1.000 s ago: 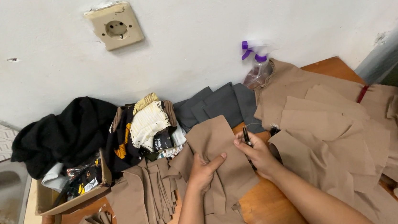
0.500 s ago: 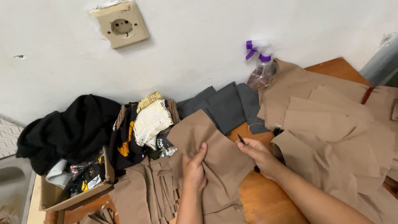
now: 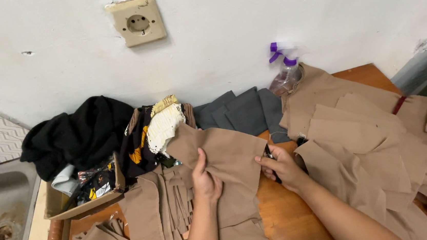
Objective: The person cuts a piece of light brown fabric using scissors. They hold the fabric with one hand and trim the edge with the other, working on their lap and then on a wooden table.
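Spray bottle (image 3: pixel 285 72), black cloth (image 3: pixel 78 134), wall socket (image 3: pixel 136 21).

My 2 forearms come up from the bottom edge, both bare: no sleeves, no cuffs. My left hand (image 3: pixel 206 180) carries no glove, ring or band that shows. My right hand (image 3: pixel 282 168) is bare as well, its wrist without watch or bracelet. Nails look short and plain.
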